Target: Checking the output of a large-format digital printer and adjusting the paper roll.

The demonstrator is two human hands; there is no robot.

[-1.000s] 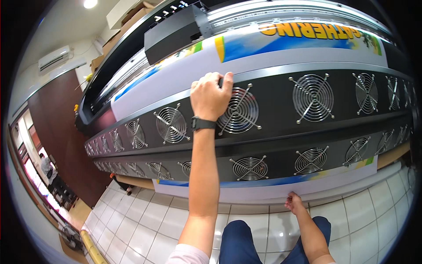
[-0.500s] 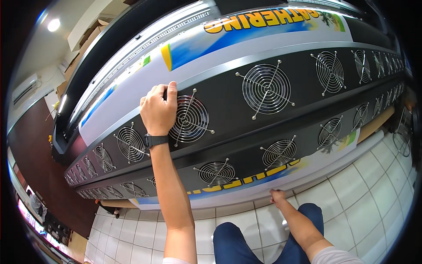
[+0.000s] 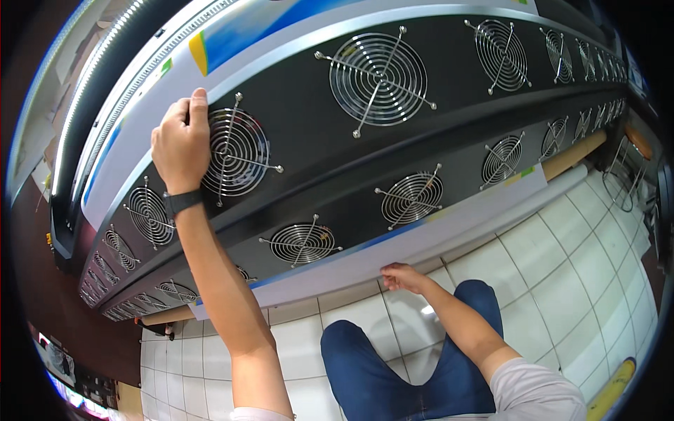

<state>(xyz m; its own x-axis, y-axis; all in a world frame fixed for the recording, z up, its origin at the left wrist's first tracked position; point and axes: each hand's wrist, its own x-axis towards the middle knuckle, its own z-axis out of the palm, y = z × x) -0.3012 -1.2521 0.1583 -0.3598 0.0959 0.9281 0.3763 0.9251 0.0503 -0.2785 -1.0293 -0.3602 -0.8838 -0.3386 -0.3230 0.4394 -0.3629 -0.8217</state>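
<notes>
My left hand [image 3: 181,144], with a dark watch [image 3: 182,203] on its wrist, is closed at the top edge of the black front panel [image 3: 295,133] of a large printer. It sits just left of a round wire fan guard [image 3: 239,151]; its fingertips are hidden. Lower down, my right hand [image 3: 401,278] is held with curled fingers in front of the white lower part of a hanging printed sheet [image 3: 351,263]. Whether it touches the sheet or holds anything, I cannot tell. Over the panel lies the upper stretch of printed sheet [image 3: 260,24], blue, yellow and white.
Several more fan guards [image 3: 379,78] line the panel in two rows. A cardboard tube [image 3: 576,154] runs along below at the right. White tiles [image 3: 533,259] cover the floor around my knees [image 3: 351,351]. A yellow tube-like object [image 3: 609,393] lies at lower right.
The view has shifted, so the yellow lettering is out of sight. My left hand keeps its place on the panel edge. My right hand has come up nearer the hanging sheet.
</notes>
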